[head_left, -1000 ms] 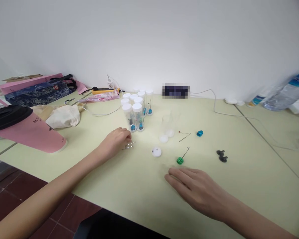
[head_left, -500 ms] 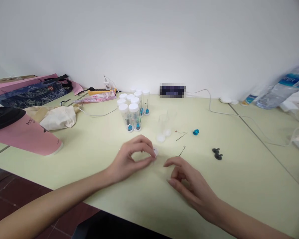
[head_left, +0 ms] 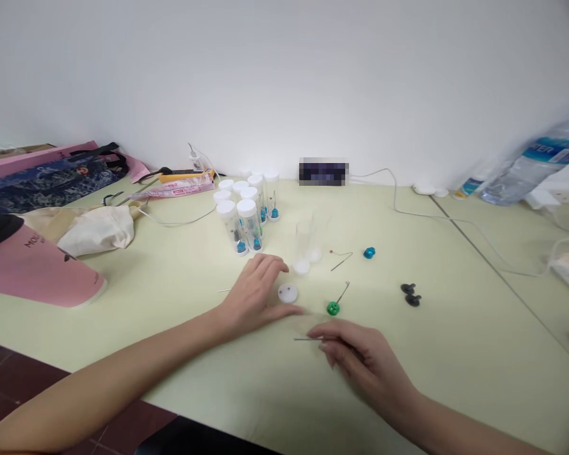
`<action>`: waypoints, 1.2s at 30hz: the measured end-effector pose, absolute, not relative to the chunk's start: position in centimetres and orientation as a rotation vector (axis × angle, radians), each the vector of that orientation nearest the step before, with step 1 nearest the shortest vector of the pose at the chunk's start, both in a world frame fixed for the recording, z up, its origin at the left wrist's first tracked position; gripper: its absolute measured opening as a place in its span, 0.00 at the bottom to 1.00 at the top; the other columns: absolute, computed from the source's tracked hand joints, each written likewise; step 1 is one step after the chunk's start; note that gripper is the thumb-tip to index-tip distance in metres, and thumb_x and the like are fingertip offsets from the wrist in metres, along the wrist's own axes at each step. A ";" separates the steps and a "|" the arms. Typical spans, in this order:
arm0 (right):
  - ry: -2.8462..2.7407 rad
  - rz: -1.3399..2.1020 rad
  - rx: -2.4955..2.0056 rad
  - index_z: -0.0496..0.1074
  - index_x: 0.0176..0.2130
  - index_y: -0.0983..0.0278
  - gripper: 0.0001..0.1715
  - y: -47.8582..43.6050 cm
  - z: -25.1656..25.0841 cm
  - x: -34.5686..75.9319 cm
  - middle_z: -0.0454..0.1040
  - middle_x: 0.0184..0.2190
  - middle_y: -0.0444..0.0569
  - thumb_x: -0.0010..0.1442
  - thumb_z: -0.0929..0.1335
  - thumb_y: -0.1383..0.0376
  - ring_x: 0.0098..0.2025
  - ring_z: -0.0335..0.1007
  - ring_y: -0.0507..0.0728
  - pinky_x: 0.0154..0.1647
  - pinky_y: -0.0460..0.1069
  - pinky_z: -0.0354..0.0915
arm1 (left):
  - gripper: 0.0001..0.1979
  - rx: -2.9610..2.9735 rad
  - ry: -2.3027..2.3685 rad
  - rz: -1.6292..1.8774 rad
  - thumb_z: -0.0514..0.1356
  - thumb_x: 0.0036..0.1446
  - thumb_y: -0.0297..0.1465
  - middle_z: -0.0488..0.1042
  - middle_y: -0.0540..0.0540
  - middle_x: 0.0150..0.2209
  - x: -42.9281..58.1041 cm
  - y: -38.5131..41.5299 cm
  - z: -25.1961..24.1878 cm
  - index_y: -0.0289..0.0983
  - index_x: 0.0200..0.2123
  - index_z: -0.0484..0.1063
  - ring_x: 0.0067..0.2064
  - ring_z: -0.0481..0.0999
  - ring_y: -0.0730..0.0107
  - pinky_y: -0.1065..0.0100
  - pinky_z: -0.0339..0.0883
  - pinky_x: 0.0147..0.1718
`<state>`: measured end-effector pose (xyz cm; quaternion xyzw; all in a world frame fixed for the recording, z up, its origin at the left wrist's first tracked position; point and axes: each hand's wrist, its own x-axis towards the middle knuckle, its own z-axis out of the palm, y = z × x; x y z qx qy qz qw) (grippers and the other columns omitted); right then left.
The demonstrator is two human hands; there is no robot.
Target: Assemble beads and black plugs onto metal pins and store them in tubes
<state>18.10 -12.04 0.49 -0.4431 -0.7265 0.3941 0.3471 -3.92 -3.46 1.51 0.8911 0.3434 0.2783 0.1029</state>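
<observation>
My right hand [head_left: 360, 361] rests low on the pale green table [head_left: 455, 354], its fingers pinched on a thin metal pin [head_left: 308, 339] that points left. My left hand [head_left: 256, 294] lies flat on the table with fingers spread, just left of a white cap [head_left: 287, 292]. A green bead on a wire [head_left: 332, 308] lies between the two hands. Behind them stand several clear vials with white caps [head_left: 246, 212], an open clear tube [head_left: 303, 243], a bent wire [head_left: 340, 258] and a blue bead [head_left: 369, 253].
Two small black parts [head_left: 410, 294] lie to the right. A pink bag [head_left: 33, 268], a cloth bag [head_left: 95, 229] and a dark patterned bag [head_left: 42, 183] fill the left. Cables, a power strip [head_left: 184, 175] and a water bottle [head_left: 531, 174] line the back and right.
My left hand moved from the pins at the left toward the white cap and flattened. My right hand drew back and now pinches a pin. The green bead shows again.
</observation>
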 end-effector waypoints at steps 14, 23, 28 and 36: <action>-2.140 0.586 -0.968 0.70 0.41 0.62 0.14 -11.8 0.1 19.4 0.75 0.32 0.46 0.66 0.59 0.75 0.30 0.72 0.50 0.31 0.44 0.67 | 0.09 1.974 0.943 0.601 0.61 0.55 0.30 0.73 0.48 0.37 -3.2 -5.4 1.3 0.38 0.40 0.67 0.35 0.71 0.70 0.68 0.66 0.33; -2.346 0.167 -0.999 0.66 0.46 0.64 0.11 -11.9 0.0 19.5 0.68 0.30 0.47 0.68 0.59 0.72 0.28 0.63 0.52 0.27 0.46 0.58 | 0.13 1.921 0.802 0.539 0.61 0.53 0.26 0.73 0.46 0.41 -3.1 -5.8 1.1 0.38 0.43 0.68 0.39 0.72 0.68 0.68 0.67 0.35; -2.413 0.077 -1.043 0.67 0.43 0.64 0.11 -11.7 -0.1 19.8 0.69 0.31 0.48 0.68 0.58 0.72 0.27 0.62 0.53 0.26 0.48 0.54 | 0.10 1.984 0.758 0.552 0.59 0.55 0.27 0.72 0.46 0.40 -3.0 -6.0 1.3 0.38 0.42 0.68 0.39 0.71 0.69 0.69 0.66 0.36; -2.463 0.093 -1.053 0.69 0.43 0.64 0.14 -11.8 0.0 19.5 0.69 0.30 0.47 0.67 0.57 0.73 0.26 0.62 0.53 0.26 0.48 0.54 | 0.10 2.000 0.739 0.562 0.60 0.55 0.27 0.72 0.46 0.40 -2.9 -6.2 1.3 0.39 0.42 0.68 0.38 0.71 0.69 0.69 0.67 0.36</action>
